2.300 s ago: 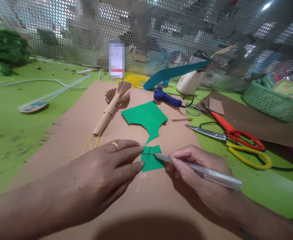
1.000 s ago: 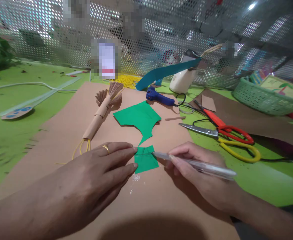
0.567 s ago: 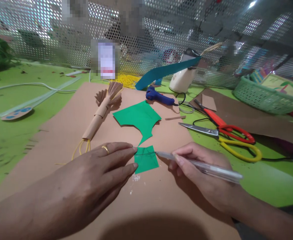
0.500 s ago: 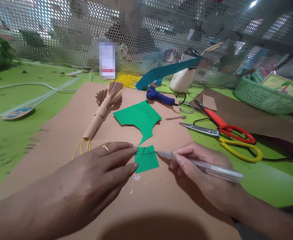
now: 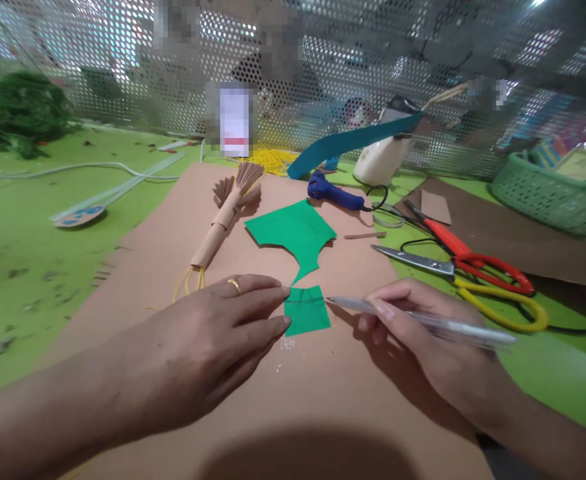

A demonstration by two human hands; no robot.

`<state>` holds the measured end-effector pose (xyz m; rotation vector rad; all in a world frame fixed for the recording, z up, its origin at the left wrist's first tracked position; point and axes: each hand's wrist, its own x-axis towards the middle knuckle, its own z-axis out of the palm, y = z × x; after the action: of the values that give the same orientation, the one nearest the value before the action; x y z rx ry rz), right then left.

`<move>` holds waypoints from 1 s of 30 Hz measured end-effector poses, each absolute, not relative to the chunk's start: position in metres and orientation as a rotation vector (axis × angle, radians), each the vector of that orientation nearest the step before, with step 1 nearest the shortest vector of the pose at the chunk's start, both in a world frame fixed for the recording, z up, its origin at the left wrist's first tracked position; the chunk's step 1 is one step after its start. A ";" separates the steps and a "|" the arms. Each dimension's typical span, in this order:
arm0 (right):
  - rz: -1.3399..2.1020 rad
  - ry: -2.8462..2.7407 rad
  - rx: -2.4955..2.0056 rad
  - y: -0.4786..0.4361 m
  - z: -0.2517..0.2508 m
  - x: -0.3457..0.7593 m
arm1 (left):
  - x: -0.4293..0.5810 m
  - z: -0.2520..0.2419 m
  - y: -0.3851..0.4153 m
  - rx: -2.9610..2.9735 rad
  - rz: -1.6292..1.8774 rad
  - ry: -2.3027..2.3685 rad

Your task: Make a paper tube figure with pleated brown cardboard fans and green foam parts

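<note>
A small green paper piece (image 5: pixel 307 319) with dark pen lines near its top lies on a large tan sheet (image 5: pixel 323 407). My left hand (image 5: pixel 223 340) lies flat, its fingertips on the left edge of the piece. My right hand (image 5: pixel 417 320) grips a clear pen (image 5: pixel 453 327), whose tip is just off the right edge of the piece. Above it lies a larger green paper (image 5: pixel 295 233) with curved cut-outs, its narrow point near the small piece's top edge. A rolled tan paper figure (image 5: pixel 220 227) with fanned ends and yellow strings lies to the left.
A blue glue gun (image 5: pixel 335 193) and a teal strip (image 5: pixel 347 143) lie behind. Scissors (image 5: pixel 463 263) with red and yellow handles are on the right, near a green basket (image 5: pixel 547 193). A white container (image 5: pixel 380 157) stands before the perforated metal screen (image 5: pixel 137 73).
The view has shifted, so things appear farther right. The pen tip has moved from the small piece's right edge to just beyond it. My left hand remains on the paper.
</note>
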<state>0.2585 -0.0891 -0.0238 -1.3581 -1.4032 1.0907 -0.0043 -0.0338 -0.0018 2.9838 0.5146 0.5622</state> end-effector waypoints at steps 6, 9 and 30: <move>1.118 -1.399 -1.345 -0.089 -0.023 0.258 | -0.003 0.000 -0.035 2.967 0.583 0.528; 1.120 -1.422 -1.360 -0.089 -0.022 0.260 | -0.003 0.000 -0.036 2.959 0.575 0.540; 1.105 -1.524 -1.346 -0.091 -0.013 0.255 | -0.002 0.000 -0.033 2.948 0.576 0.515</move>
<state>0.2550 -0.0908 -0.0128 -1.3456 -1.5237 1.1050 -0.0025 -0.0326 -0.0003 2.9480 0.5146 0.5760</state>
